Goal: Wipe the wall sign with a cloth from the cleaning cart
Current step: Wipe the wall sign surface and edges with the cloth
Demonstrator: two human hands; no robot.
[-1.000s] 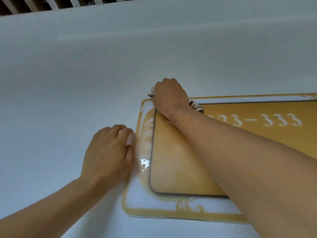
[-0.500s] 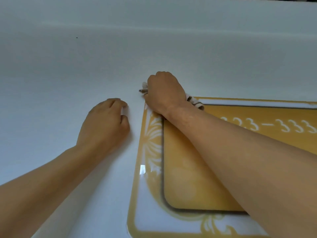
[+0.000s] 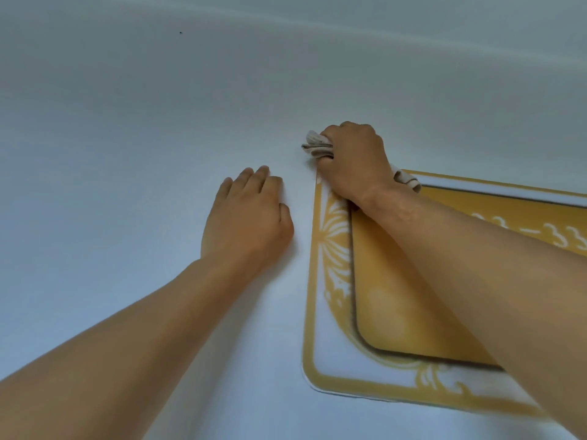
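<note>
A yellow and white wall sign (image 3: 336, 312) with white numbers and leaf ornaments hangs on the pale wall at the right. My right hand (image 3: 354, 161) grips a bunched beige cloth (image 3: 314, 144) and presses it on the sign's top left corner. Part of the cloth pokes out left of my knuckles and another fold shows by my wrist. My left hand (image 3: 246, 217) rests on the bare wall just left of the sign, fingers loosely bent, holding nothing. My right forearm covers much of the sign's middle.
The plain white wall (image 3: 127, 138) fills the rest of the view. A tiny dark speck (image 3: 180, 32) sits high on the wall at the left.
My left hand has come off the sign's left edge and now lies on the wall beside it. The right hand with the cloth stays at the top left corner, slightly past the edge.
</note>
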